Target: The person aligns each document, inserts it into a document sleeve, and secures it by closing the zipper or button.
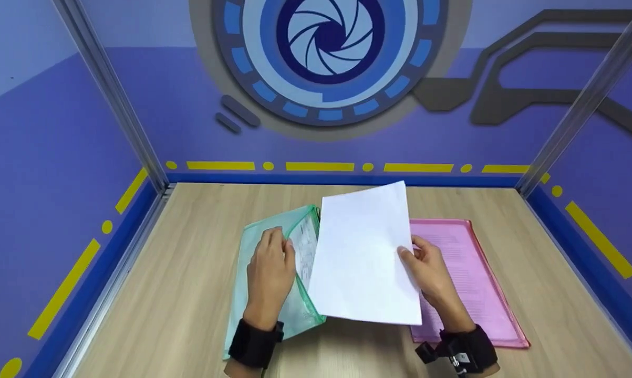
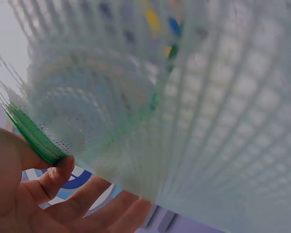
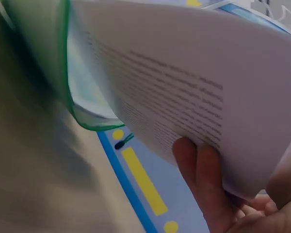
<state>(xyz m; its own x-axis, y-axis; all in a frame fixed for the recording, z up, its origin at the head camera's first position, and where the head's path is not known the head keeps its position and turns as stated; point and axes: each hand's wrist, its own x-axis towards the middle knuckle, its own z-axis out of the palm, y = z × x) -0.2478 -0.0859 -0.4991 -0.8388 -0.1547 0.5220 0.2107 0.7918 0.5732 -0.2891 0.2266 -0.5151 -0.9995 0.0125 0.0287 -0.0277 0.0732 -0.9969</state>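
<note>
My left hand (image 1: 271, 270) pinches the zipped edge of a translucent green mesh zip pouch (image 1: 248, 299), thumb and finger on the green zipper (image 2: 31, 133) in the left wrist view. The pouch is tilted up with its mouth parted, and a printed paper (image 1: 305, 244) shows inside. In my right hand (image 1: 431, 270), a white sheet of paper (image 1: 365, 257) is gripped by its right edge, thumb on top. Its upper face looks blank; the right wrist view shows printed lines (image 3: 184, 92) underneath. The sheet's left edge lies against the pouch mouth; whether any of it is inside I cannot tell.
A pink zip pouch (image 1: 470, 283) with a printed page inside lies flat on the wooden table (image 1: 174, 294) at the right, partly under the sheet and right hand. Blue-purple panels (image 1: 137, 105) with metal corner posts stand around the table's back and sides.
</note>
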